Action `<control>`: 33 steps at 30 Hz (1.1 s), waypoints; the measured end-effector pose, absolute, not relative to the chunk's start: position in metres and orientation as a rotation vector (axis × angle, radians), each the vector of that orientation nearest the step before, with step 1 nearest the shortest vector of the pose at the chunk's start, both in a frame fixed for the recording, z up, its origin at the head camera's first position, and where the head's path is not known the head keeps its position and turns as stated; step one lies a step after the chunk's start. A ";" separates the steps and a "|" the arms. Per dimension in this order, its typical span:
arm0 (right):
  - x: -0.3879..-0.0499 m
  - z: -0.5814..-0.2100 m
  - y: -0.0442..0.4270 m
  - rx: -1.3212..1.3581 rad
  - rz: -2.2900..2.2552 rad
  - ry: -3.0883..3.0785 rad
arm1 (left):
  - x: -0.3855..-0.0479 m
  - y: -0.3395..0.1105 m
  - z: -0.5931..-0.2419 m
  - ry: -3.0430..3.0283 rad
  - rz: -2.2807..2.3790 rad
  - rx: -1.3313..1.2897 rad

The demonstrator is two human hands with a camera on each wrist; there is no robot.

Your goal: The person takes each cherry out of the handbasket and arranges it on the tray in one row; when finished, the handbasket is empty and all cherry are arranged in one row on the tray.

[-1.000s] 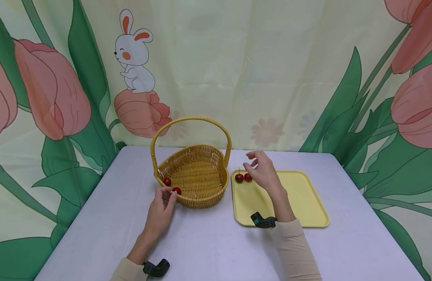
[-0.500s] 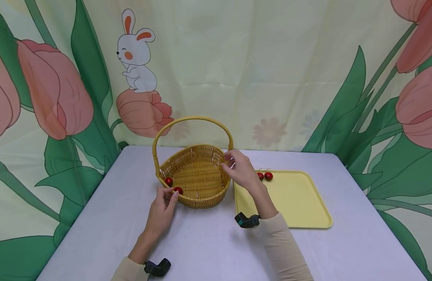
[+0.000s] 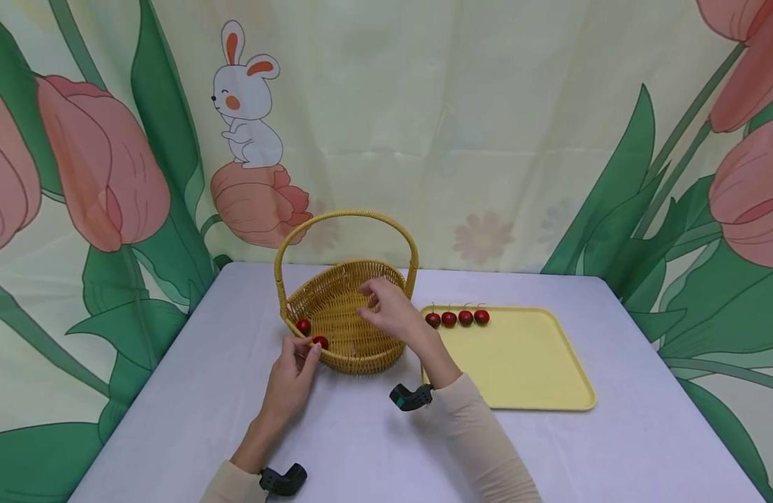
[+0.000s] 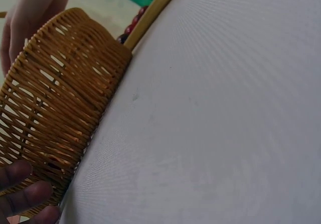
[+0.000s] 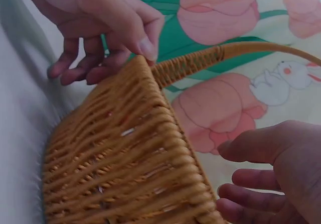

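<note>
A woven basket with a tall handle stands on the table. Two dark red cherries, one beside the other, lie inside by its front left rim. There my left hand grips the rim; the right wrist view shows its thumb on the edge and fingers outside. My right hand hovers over the basket's right part, its thumb and fingers apart in the right wrist view, with nothing seen between them. On a yellow tray, several stemmed cherries form a row along the back edge.
The basket handle arches high over the basket's back half. The tray stands close to the basket's right side. A white cloth covers the table, and a printed curtain hangs behind it.
My right hand has moved left from above the tray to over the basket, uncovering the row of cherries. My left hand has stayed at the basket rim.
</note>
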State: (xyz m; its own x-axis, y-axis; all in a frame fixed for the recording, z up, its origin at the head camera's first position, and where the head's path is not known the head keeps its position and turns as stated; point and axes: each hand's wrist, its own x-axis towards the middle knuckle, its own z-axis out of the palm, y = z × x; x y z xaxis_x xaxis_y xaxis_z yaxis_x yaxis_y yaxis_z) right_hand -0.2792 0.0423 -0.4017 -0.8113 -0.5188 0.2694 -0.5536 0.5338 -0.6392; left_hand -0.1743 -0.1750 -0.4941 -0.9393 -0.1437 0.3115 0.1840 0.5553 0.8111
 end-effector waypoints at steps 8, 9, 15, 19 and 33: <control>-0.281 -0.413 0.017 1.047 1.062 -2.842 | -0.175 -0.176 -0.494 -2.446 -1.338 -0.034; -0.281 -0.415 0.014 1.062 1.034 -2.857 | -0.175 -0.176 -0.494 -2.444 -1.342 -0.034; -0.283 -0.424 0.000 1.165 0.831 -2.920 | -0.176 -0.176 -0.494 -2.443 -1.343 -0.028; -0.283 -0.427 -0.007 1.229 0.793 -2.956 | -0.177 -0.174 -0.494 -2.440 -1.335 -0.039; -0.283 -0.438 -0.023 1.488 0.637 -2.985 | -0.177 -0.175 -0.494 -2.406 -1.369 -0.047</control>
State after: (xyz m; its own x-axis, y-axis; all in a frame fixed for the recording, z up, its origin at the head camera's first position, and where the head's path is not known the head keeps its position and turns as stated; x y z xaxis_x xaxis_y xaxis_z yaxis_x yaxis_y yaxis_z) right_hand -0.2834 -0.0233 -0.4377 -0.5902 -0.8050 -0.0593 -0.7107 0.5531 -0.4348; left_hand -0.1766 -0.1748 -0.4944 -0.9307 -0.1516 0.3328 0.2087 0.5270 0.8239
